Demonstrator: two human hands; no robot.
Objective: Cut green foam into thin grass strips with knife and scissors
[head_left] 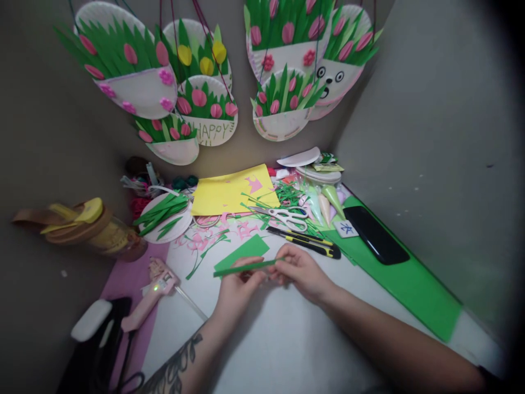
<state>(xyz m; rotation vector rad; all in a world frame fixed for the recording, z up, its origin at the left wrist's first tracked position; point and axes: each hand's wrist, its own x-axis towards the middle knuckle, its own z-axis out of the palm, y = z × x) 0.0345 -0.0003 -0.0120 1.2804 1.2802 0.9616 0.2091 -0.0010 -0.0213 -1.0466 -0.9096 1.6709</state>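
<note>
Between my two hands is a narrow folded strip of green paper (246,267), held nearly level above the white table. The thumb and fingers of my left hand (241,287) close on its left and middle part. My right hand (301,271) pinches its right end. Just behind the strip lies a flat green paper rectangle (246,250). Beyond my right hand are black and yellow box cutters (305,241) and white-handled scissors (287,217). A pink glue gun (153,293) with a small green light lies left of my left hand.
Yellow paper (233,191) and pink and green scraps cover the back. A paper plate (164,216) holds green leaf cut-outs. A lidded cup (102,230) stands left; a phone (375,234) lies on green sheets (410,295) at right. Decorated plates (135,90) hang on the wall.
</note>
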